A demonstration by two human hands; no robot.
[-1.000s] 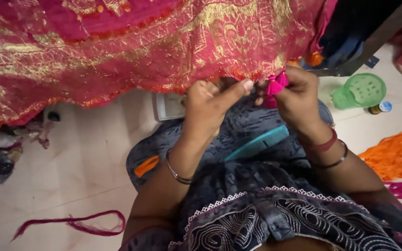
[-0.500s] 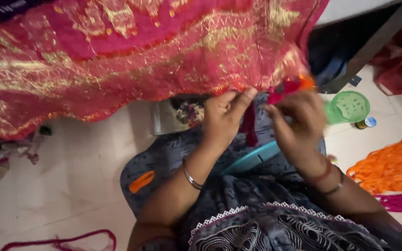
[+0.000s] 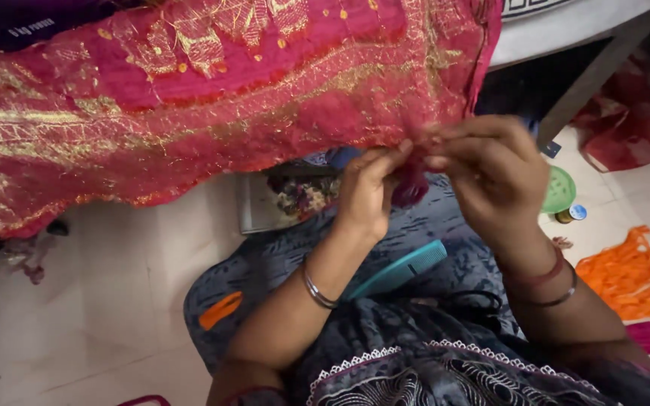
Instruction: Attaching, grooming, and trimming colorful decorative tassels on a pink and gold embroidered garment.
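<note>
Item: pink cloth [image 3: 189, 98] with gold embroidery, draped wide across the upper part of the view, its long axis running left to right, lower hem hanging toward the lap.

Working point: the hem's right end, directly above the knees, where a dark pink tassel [image 3: 413, 184] hangs from the edge.

Left hand [image 3: 366, 192]: closed in a pinch, thumb and forefinger gripping the hem just left of the tassel, touching it. A metal bangle sits on the wrist.

Right hand [image 3: 490, 173]: fingers curled shut on the hem and thread just right of the tassel, knuckles toward the camera; what lies inside the curl is hidden. Two bangles on the wrist.

Relation: the two hands meet at one spot on the edge, the tassel between them; both equally near, the cloth lying above and away from both.

Nearby: teal comb [image 3: 400, 271] lying on the lap, slanting up to the right; green lid [image 3: 560, 189] and orange tassels [image 3: 630, 272] on the floor [image 3: 99, 316] at right.
</note>
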